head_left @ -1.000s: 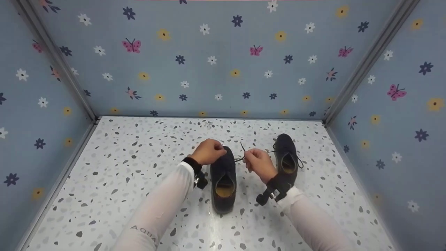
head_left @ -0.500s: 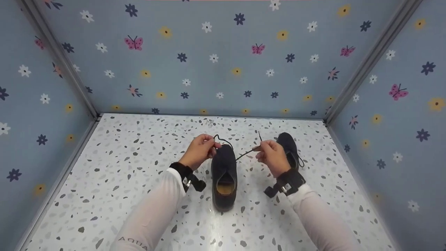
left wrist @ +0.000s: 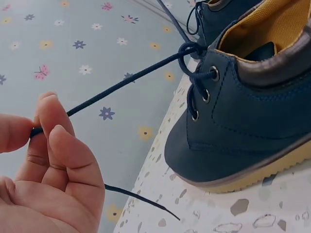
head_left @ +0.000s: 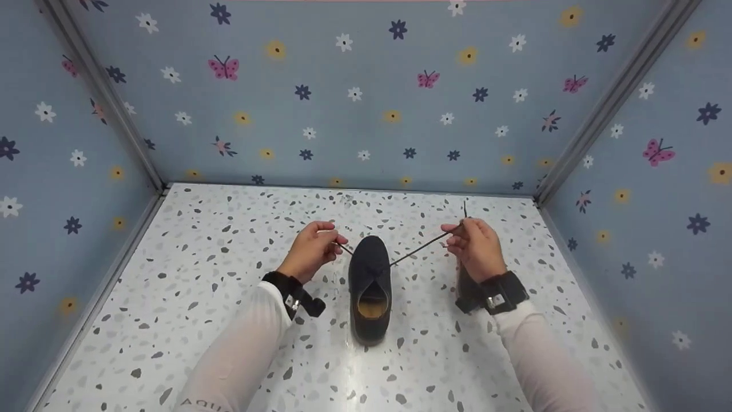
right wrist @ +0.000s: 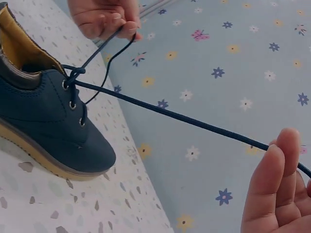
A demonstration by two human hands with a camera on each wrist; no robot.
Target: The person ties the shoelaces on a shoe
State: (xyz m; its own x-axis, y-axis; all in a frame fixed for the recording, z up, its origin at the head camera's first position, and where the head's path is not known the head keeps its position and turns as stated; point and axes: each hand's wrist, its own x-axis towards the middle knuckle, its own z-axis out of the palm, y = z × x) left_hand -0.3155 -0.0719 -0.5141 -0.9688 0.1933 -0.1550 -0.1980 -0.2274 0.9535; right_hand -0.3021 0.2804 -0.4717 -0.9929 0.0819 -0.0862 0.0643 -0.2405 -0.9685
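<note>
A dark navy lace-up shoe [head_left: 369,257] with a tan sole and mustard lining stands on the floor, toe toward the back wall. My left hand [head_left: 311,249], left of the toe, pinches one shoelace [left wrist: 121,85] between thumb and fingers, its loose end hanging below the palm. My right hand [head_left: 477,246], farther out on the right, pinches the other shoelace [right wrist: 184,119]. Both laces run straight from a crossing at the top eyelets, where a small loop [left wrist: 187,56] shows. The right lace's tip sticks up above the fingers.
A second matching shoe [head_left: 466,277] stands to the right, mostly hidden behind my right hand and wrist strap. The speckled floor [head_left: 229,320] meets a flowered blue wall [head_left: 354,86] at the back, with side panels left and right.
Both hands have moved apart, the right one well to the right and the left one slightly left. The left hand now pinches a lace, and both laces have drawn out straight.
</note>
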